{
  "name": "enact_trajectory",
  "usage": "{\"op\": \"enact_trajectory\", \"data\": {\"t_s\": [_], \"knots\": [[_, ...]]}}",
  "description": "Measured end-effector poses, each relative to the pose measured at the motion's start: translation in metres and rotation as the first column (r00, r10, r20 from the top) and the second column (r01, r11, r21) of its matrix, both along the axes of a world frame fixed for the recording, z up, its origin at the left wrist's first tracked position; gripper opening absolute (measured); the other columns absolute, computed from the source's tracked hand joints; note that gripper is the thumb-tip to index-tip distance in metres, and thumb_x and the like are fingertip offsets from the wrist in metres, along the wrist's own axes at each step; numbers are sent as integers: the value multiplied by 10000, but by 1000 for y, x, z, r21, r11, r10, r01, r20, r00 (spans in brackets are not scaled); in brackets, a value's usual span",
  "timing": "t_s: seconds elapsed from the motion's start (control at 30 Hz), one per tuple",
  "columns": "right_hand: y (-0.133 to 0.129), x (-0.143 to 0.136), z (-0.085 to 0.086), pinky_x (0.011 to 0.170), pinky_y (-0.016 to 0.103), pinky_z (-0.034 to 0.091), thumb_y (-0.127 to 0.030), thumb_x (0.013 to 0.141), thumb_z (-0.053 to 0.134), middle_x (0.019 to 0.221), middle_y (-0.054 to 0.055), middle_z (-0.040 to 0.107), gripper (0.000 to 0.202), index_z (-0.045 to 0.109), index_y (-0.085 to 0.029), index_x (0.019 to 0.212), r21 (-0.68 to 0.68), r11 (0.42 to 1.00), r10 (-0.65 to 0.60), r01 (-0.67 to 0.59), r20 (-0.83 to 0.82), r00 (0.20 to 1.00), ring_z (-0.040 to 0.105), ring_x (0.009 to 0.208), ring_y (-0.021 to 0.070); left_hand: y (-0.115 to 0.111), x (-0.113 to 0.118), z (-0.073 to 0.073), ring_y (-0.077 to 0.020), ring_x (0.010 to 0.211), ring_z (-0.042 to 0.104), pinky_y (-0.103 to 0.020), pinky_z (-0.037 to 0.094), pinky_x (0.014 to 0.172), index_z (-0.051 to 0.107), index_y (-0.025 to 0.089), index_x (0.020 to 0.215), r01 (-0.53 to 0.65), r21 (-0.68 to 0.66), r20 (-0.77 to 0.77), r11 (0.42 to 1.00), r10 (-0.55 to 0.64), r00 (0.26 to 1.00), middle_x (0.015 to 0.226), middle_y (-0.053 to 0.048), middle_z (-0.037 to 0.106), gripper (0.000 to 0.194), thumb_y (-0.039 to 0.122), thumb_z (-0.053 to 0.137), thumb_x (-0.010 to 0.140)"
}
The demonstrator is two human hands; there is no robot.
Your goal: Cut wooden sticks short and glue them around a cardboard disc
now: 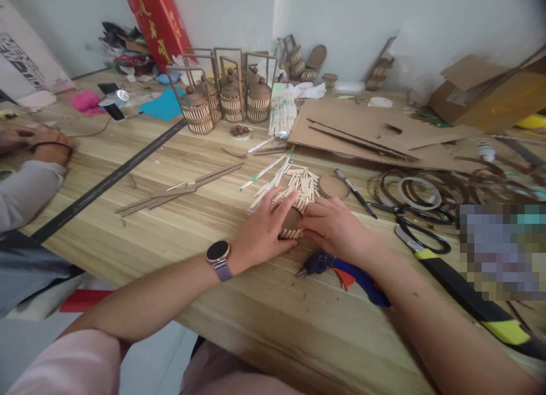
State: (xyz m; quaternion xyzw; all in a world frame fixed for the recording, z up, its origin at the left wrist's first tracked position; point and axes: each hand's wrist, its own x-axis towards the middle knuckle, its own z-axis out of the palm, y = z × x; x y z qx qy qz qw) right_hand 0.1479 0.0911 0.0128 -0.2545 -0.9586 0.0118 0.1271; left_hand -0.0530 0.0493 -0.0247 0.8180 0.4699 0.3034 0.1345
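A small round brown piece [292,220] with short pale sticks [290,233] along its front edge lies on the table between my hands. My left hand [267,230] is at its left side, fingers spread and touching its rim. My right hand [335,224] is at its right edge with thumb and fingers pinched together; what they hold is hidden. Just beyond is a pile of short cut sticks [303,184], beside a brown ring-edged disc [334,186]. A blue glue gun [354,274] lies below my right hand.
Scissors [422,227], a black-and-yellow cutter [469,298] and a pen [356,194] lie at the right. Finished lanterns [230,102] stand at the back, beside cardboard [362,133]. Another person's hands [46,142] are at the far left.
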Motion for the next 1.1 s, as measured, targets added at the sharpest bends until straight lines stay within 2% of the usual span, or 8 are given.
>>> {"op": "enact_trajectory", "data": {"t_s": [0.2, 0.37, 0.47, 0.53, 0.7, 0.83, 1.0, 1.1], "knots": [[0, -1, 2, 712, 332, 336, -188, 895, 583, 839, 55, 649, 123, 700, -202, 858, -38, 999, -5, 6, 36, 999, 552, 835, 211, 0, 1, 1, -374, 1405, 313, -571, 408, 1087, 98, 332, 1505, -2, -11, 19, 1000, 2, 1000, 1486, -166, 205, 1046, 202, 796, 735], [-6, 10, 14, 745, 352, 407, -255, 895, 603, 932, 86, 655, 228, 659, -188, 1106, -100, 993, -69, 64, -44, 997, 586, 885, 241, 0, 0, 1, -370, 1410, 304, -555, 409, 1095, 106, 334, 1507, 8, -49, 45, 999, -6, 999, 1510, -154, 166, 1038, 195, 780, 730], [-15, 29, 21, 713, 337, 440, -291, 928, 533, 813, 66, 637, 156, 656, -197, 909, -148, 981, -150, 127, -156, 976, 591, 808, 224, 0, -2, 1, -355, 1399, 324, -539, 402, 1108, 119, 326, 1510, 3, -67, 58, 998, 0, 998, 1526, -146, 152, 1015, 158, 746, 729], [-23, 44, 24, 661, 320, 445, -343, 937, 507, 728, 45, 617, 240, 614, -212, 767, -213, 963, -194, 164, -132, 972, 588, 724, 207, 0, -2, 1, -349, 1389, 345, -537, 392, 1118, 124, 329, 1509, 1, -80, 74, 997, 5, 997, 1535, -141, 137, 1029, 149, 754, 716], [-42, 72, 17, 528, 280, 427, -450, 846, 619, 700, 25, 639, 259, 549, -224, 740, -414, 849, -315, 328, 101, 944, 597, 602, 188, -2, -1, 1, -381, 1396, 332, -569, 405, 1102, 103, 349, 1505, -35, -72, 94, 997, 42, 995, 1538, -151, 120, 1128, 215, 849, 669], [-49, 75, 3, 500, 271, 420, -347, 710, 738, 691, 9, 654, 224, 551, -229, 740, -469, 777, -365, 420, 207, 907, 594, 575, 186, -2, 2, 0, -398, 1385, 352, -585, 429, 1078, 105, 341, 1503, -67, -54, 76, 996, 71, 995, 1534, -164, 135, 1139, 221, 864, 662], [-49, 78, -6, 486, 265, 394, -280, 771, 599, 633, -14, 607, 53, 578, -232, 777, -555, 702, -390, 446, 224, 893, 532, 539, 165, -2, 3, -1, -393, 1376, 369, -552, 495, 1020, 118, 343, 1505, -101, -34, 68, 994, 104, 992, 1537, -152, 165, 1083, 206, 824, 696], [-47, 84, -2, 503, 268, 426, -301, 776, 568, 666, -2, 611, 71, 586, -236, 798, -649, 645, -442, 402, 113, 890, 541, 574, 168, -3, 3, -1, -386, 1375, 370, -512, 524, 996, 130, 323, 1508, -103, -35, 57, 994, 105, 993, 1538, -155, 165, 1059, 187, 805, 703]]}}
